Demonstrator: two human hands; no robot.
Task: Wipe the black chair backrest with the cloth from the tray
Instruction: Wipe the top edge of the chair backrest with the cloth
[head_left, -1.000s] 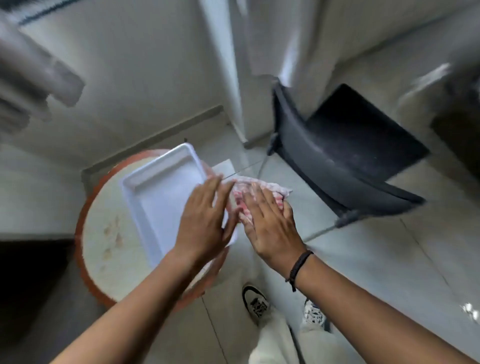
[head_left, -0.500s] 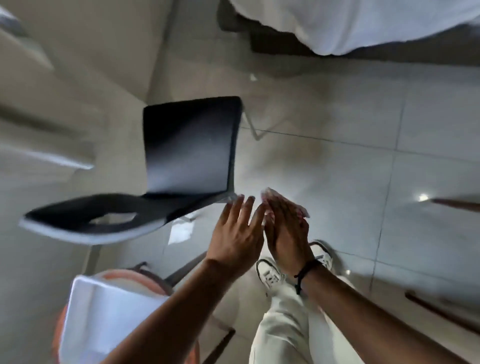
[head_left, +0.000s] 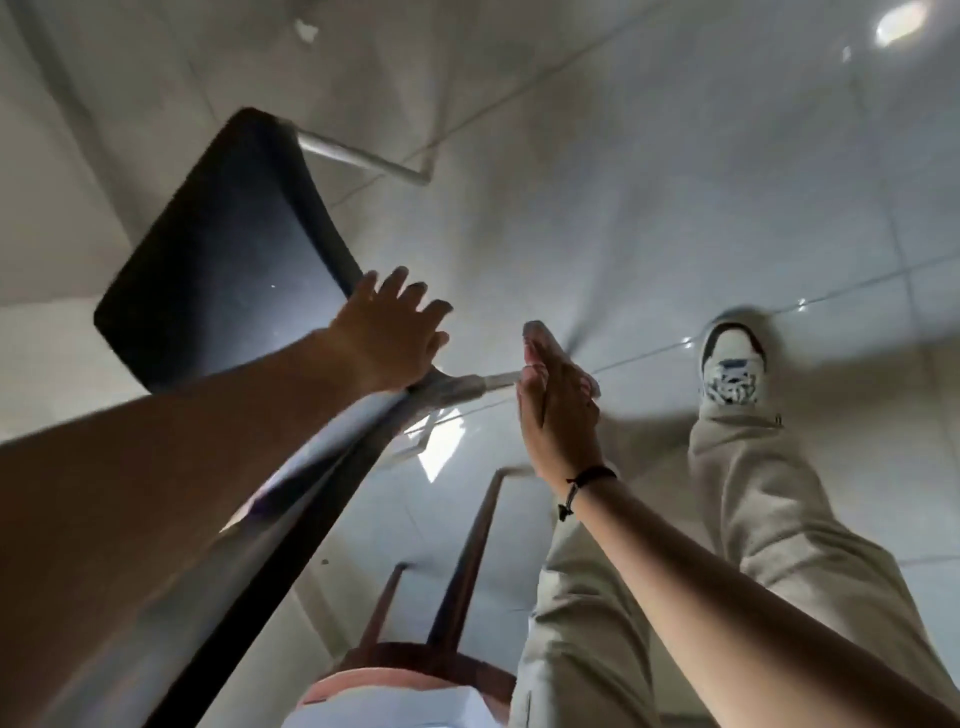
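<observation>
- The black chair (head_left: 218, 249) fills the left of the frame, its seat at upper left and its blurred backrest (head_left: 291, 519) running down toward lower left.
- The left hand (head_left: 387, 340), fingers spread, rests at the seat's right edge, mid-frame.
- The right hand (head_left: 558, 410), just right of centre, holds the cloth (head_left: 545, 338), flat, mostly hidden behind the palm.
- The white tray (head_left: 395, 709) lies at the bottom edge.
</observation>
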